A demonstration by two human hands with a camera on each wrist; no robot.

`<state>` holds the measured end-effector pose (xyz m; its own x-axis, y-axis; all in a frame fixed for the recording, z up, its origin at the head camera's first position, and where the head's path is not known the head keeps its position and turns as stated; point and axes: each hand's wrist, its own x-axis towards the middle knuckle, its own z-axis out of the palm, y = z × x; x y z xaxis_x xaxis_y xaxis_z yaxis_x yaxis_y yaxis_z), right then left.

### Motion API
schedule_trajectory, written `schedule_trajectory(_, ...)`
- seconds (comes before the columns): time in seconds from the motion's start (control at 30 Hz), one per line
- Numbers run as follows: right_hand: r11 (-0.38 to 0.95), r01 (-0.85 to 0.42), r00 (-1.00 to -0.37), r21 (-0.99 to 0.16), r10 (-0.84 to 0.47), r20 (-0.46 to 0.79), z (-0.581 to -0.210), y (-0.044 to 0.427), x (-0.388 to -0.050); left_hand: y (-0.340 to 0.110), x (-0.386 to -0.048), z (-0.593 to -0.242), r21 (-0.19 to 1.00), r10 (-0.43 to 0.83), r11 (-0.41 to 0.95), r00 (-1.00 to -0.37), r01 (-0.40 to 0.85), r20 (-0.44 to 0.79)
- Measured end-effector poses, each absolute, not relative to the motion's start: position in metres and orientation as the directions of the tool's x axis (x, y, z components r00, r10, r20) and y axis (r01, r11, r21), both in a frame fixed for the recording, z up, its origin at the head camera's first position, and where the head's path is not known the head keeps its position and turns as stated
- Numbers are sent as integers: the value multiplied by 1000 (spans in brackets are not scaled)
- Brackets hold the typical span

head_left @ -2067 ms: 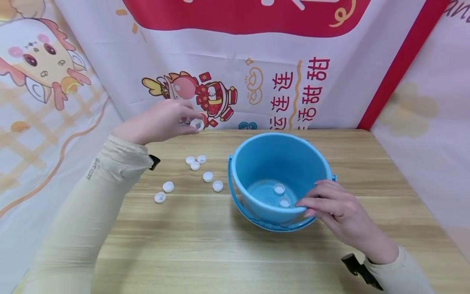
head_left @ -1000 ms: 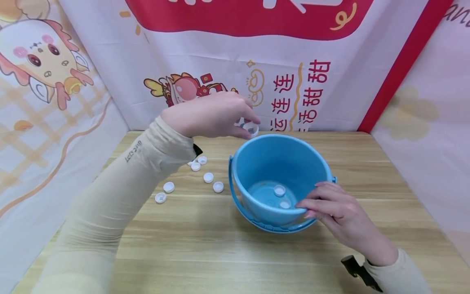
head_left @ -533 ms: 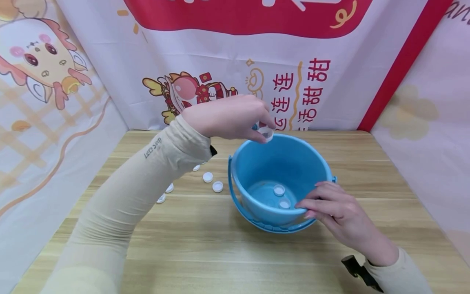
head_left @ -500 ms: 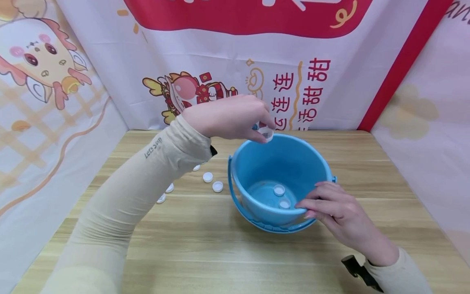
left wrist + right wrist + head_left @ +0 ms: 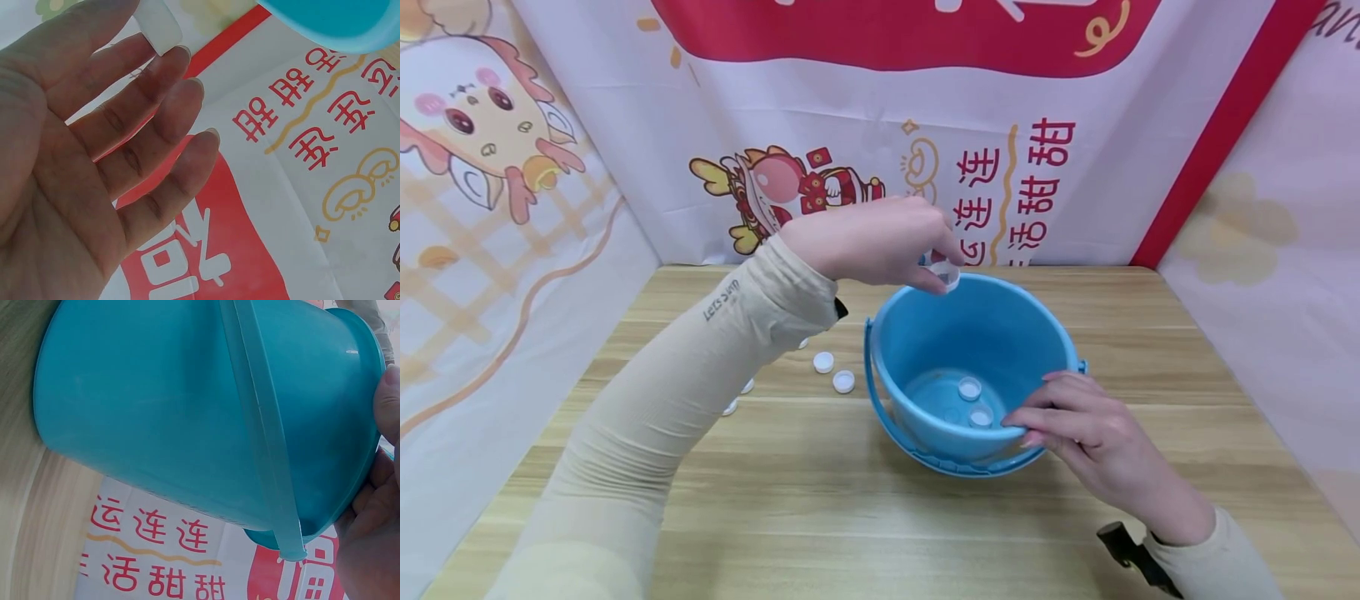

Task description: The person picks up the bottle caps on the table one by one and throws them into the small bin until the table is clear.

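My left hand (image 5: 880,242) pinches a white bottle cap (image 5: 945,275) over the far left rim of a blue bucket (image 5: 910,408). In the left wrist view the same cap (image 5: 159,26) sits between thumb and index finger, while the other fingers reach out loosely. My right hand (image 5: 1086,429) grips the bucket's near right rim, thumb outside and fingers over the edge. Two white caps lie on the bucket's floor, one cap (image 5: 969,388) a little behind the other cap (image 5: 981,416). The bucket's handle (image 5: 265,431) hangs down along its near side.
Left of the bucket, several white caps lie on the wooden table (image 5: 820,517), among them a cap (image 5: 823,362) and a cap (image 5: 843,382). My left sleeve (image 5: 647,417) partly covers others. A printed cloth (image 5: 850,100) hangs behind the table, with more cloth on both sides.
My left hand has carried the cap rightward from above the table's left side to the bucket's rim, and has barely moved in the last half second. The right hand keeps its grip.
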<state>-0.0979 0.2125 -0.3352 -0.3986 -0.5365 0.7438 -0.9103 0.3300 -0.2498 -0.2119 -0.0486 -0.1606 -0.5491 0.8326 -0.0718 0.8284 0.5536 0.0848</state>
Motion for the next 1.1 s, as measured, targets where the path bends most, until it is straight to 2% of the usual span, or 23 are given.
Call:
schedule_trajectory(0.37,341,-905,-409,-254,-536,738,-336,213,-97,-46,-217,-165,107,833,554,-549,826,-77)
schedule_trajectory(0.63,347,-905,-407,-246,-537,739,-335,214,-97,-45,-218,-172,127,827,561,-546,818,-136)
schedule_trajectory(0.9,349,-903,-412,-251,-535,737,-335,213,-97,-59,-223,-176,155,840,543,-532,825,-110)
schedule_trajectory(1.1,350,-900,-419,-259,-534,735,-336,213,-97,-77,-228,-181,148,805,593,-580,792,-126)
